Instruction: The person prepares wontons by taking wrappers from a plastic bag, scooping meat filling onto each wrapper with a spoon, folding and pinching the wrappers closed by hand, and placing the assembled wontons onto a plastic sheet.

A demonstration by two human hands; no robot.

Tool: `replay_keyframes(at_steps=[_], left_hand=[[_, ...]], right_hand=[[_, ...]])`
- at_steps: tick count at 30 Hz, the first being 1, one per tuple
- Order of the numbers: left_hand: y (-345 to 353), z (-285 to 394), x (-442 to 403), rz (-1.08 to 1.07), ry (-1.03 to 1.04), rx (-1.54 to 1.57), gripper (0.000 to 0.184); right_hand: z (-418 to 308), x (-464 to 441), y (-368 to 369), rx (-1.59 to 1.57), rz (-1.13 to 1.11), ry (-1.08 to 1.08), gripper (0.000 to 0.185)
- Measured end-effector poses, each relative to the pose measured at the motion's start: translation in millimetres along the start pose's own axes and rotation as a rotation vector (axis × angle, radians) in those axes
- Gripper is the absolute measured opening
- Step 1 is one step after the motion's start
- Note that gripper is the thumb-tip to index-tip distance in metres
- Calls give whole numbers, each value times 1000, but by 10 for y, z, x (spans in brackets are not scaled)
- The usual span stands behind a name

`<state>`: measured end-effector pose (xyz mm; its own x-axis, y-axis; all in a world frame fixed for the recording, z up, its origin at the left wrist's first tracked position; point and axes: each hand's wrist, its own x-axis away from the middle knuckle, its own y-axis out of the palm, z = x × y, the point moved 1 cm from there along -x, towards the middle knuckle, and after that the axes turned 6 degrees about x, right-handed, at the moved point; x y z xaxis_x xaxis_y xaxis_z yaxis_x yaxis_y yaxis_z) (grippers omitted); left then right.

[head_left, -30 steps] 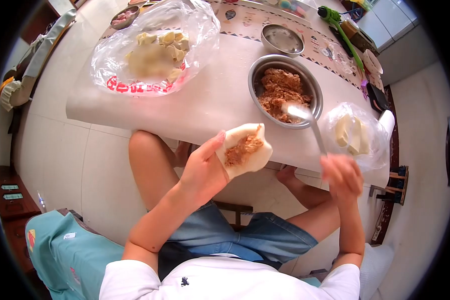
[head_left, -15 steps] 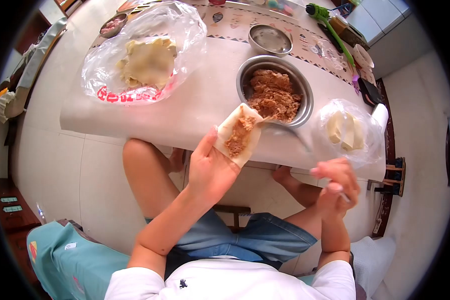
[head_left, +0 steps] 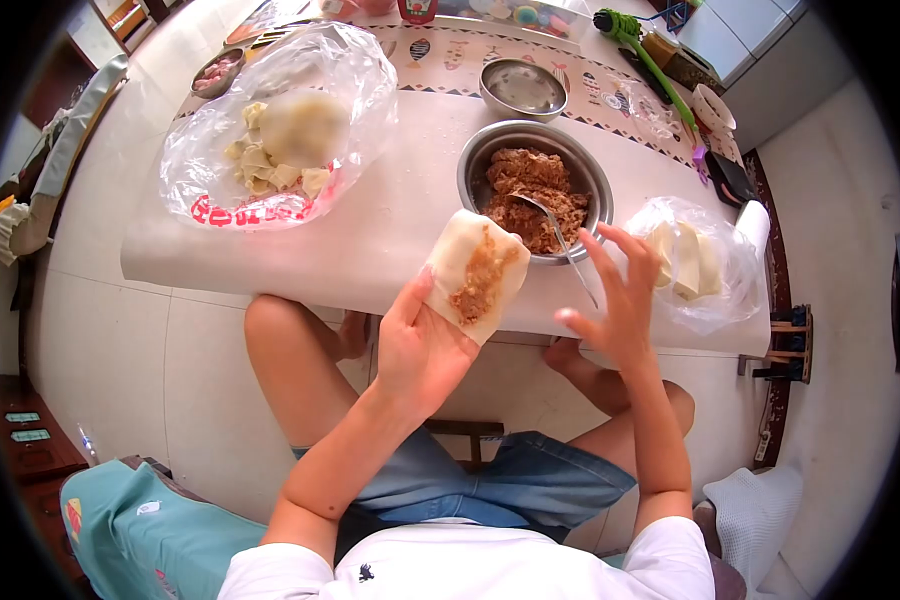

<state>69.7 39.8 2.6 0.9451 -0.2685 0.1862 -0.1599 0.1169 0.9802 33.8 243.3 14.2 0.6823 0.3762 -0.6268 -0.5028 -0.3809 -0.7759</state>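
My left hand (head_left: 420,345) holds up a pale wonton wrapper (head_left: 455,255), thumb on its left edge and fingers beneath it. Brown meat filling (head_left: 480,280) is smeared lengthwise on the wrapper's right half. A metal bowl (head_left: 467,170) behind it contains a mound of the same minced filling (head_left: 530,185). The spoon (head_left: 560,235) rests in that bowl, its handle leaning over the near rim. Just right of the handle, my right hand (head_left: 622,295) is open with fingers spread and nothing in it.
At left lies a clear plastic bag (head_left: 195,160) with several folded wontons (head_left: 260,165). A second bag (head_left: 715,310) at right has stacked wrappers (head_left: 685,260). Behind stand another metal bowl (head_left: 523,88), a small bowl of pinkish pieces (head_left: 217,73) and a green-handled object (head_left: 660,70).
My right hand has let go of the spoon, which now lies in the filling bowl, and has opened and moved left. My left hand keeps the wrapper, now turned flatter toward me.
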Motion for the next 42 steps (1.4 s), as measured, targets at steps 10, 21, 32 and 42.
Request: replay_keyframes(at_steps=[10,21,32,42], left_hand=[[128,-119,144,-70,-132,-50,48],[68,-260,212,-46,-35,-393,45],[59,-303,232,-130,68,-499,48],[-23,-326,223,-100,107,-512,43]], right_hand=[[-322,-98,-62,-258,106,-440,22],[-387,-168,-186,-328,49,-158,17],[-342,-153,-191,-446,39,28,16],[-391,-156,-225,-478,31,65,29]])
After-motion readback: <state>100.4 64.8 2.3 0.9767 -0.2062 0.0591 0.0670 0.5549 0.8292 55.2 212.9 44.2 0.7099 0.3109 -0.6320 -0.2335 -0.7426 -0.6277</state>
